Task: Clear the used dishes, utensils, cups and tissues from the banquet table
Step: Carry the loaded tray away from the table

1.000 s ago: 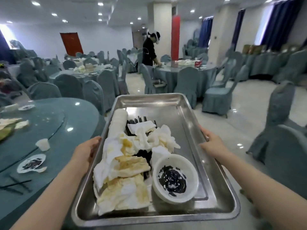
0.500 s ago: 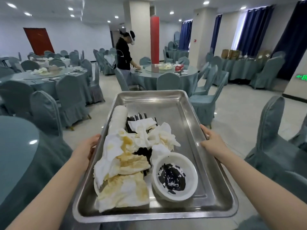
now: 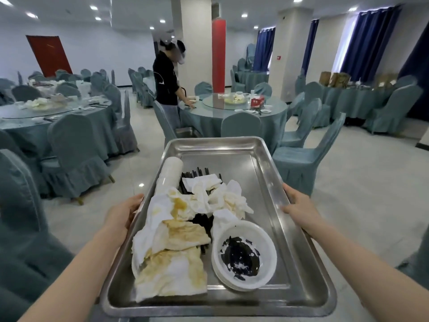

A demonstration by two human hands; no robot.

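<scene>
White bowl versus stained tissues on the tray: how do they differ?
The white bowl is rigid, round and smeared with dark sauce; the stained tissues are crumpled with yellow-brown stains. The bowl sits near right, the tissues fill the left. Both lie in the metal tray.

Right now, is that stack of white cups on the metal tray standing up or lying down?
Lying down. The stack of white cups rests on its side along the left wall of the metal tray, rim pointing away, partly under stained tissues.
</scene>
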